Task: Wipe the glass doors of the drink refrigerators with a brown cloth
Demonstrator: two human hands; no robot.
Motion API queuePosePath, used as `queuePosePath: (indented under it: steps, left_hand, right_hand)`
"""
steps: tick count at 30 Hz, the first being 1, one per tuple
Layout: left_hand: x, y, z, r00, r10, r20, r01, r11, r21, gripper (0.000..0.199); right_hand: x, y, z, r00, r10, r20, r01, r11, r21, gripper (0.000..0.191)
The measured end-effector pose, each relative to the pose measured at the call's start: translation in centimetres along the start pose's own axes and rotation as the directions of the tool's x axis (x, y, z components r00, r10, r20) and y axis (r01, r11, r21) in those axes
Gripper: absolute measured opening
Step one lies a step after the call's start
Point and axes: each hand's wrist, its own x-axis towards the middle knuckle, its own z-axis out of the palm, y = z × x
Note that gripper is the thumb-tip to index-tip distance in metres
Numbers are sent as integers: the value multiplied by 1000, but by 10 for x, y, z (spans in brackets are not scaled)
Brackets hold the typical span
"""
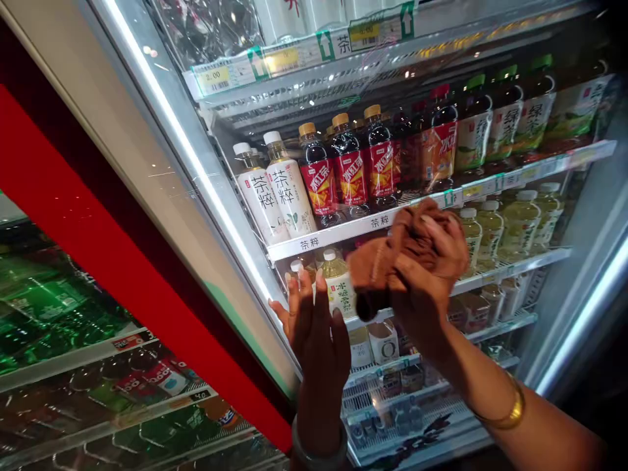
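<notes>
My right hand (432, 275) is closed around a crumpled brown cloth (392, 252) and holds it up in front of the open drinks fridge, level with the white shelf rail (343, 232). My left hand (314, 327) is raised beside it with fingers straight and apart, holding nothing, just in front of a pale bottle (338, 284) on the lower shelf. Above the cloth stand white-labelled tea bottles (277, 190) and dark bottles with red labels (348, 167).
The fridge's glass door (161, 163) stands open to the left, its edge lit by a light strip. Green-labelled bottles (520, 114) fill the right of the upper shelf. A red frame (98, 242) separates a second cooler of green bottles (59, 314) at lower left.
</notes>
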Motion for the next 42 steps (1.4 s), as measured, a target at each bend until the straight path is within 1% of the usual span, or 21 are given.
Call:
queuePosePath:
  steps: [1,2,4,6,9,12,14,16,17,19,21,24,25,27,29,32,34,36,39,41,42]
  left_hand:
    - [-3,-5,-1,999,32,-14,-33,999,-41,60]
    - [-6,-9,-2,997,67,-34,-70,994,-80,58]
    - [-15,-17,-3,993,96,-65,-104,986,-127,57]
    - [-27,-20,-4,996,83,-35,-86,990,-110,57]
    - [-45,-18,-5,992,100,76,-100,995,-4,58]
    - [-54,-13,-5,990,98,99,-101,995,19,64]
    - [-56,-11,-5,996,41,73,-40,999,-18,66]
    - [-59,-12,-6,999,-2,52,5,998,-58,68]
    - [-61,-13,-6,999,-11,42,14,997,-77,69]
    - [-67,-16,-8,999,-25,26,27,994,-106,69]
    - [-75,-19,-10,999,-32,36,36,993,-108,68]
    - [-85,-21,-14,993,24,115,-17,998,-63,53]
    - [-86,-22,-15,990,43,137,-36,998,-50,45]
    - [-89,-21,-15,988,35,152,-27,998,-54,31]
    - [-90,-19,-14,993,-16,115,28,994,-101,27]
    - [-92,-18,-11,992,-97,75,108,981,-163,42]
    - [-93,-18,-9,990,-86,115,100,987,-124,56]
    - [-94,-18,-7,983,-31,181,39,998,-44,63]
    - [-93,-18,-6,973,24,229,-34,999,40,64]
    - [-92,-17,-4,974,33,224,-52,995,81,63]
    - [-92,-16,-3,975,34,219,-58,993,107,64]
  right_hand:
    - [6,-17,10,1000,-1,7,1,1000,7,24]
    - [5,-32,18,998,-59,33,58,998,30,22]
    - [-15,-53,23,971,-197,136,183,977,111,17]
    - [-48,-56,12,943,-254,213,216,958,189,14]
    - [-83,-36,-17,951,-120,286,69,981,183,16]
    - [-73,-22,-27,957,-33,290,19,998,52,26]
    - [-55,-30,-16,975,2,224,-2,1000,-1,32]
    - [-47,-47,1,986,36,161,-39,999,18,35]
    - [-49,-56,8,987,12,159,-19,999,46,36]
    - [-69,-67,14,976,-108,190,85,989,123,34]
    - [-101,-63,5,950,-190,246,142,969,202,32]
    - [-136,-36,-23,938,-110,329,57,985,166,32]
    - [-138,-26,-31,932,-100,350,62,991,118,32]
    - [-128,-15,-38,927,-117,357,117,993,22,32]
    - [-105,-18,-31,949,-111,294,127,991,-34,34]
    - [-84,-40,-9,978,10,210,5,997,-74,32]
    - [-92,-52,-2,972,22,232,-16,999,-27,32]
    - [-114,-52,-11,951,-32,308,15,998,57,32]
    - [-140,-30,-41,901,-138,410,109,990,94,27]
    - [-137,-12,-55,888,-151,435,140,989,56,25]
    - [-129,-6,-57,898,-136,419,130,991,43,25]
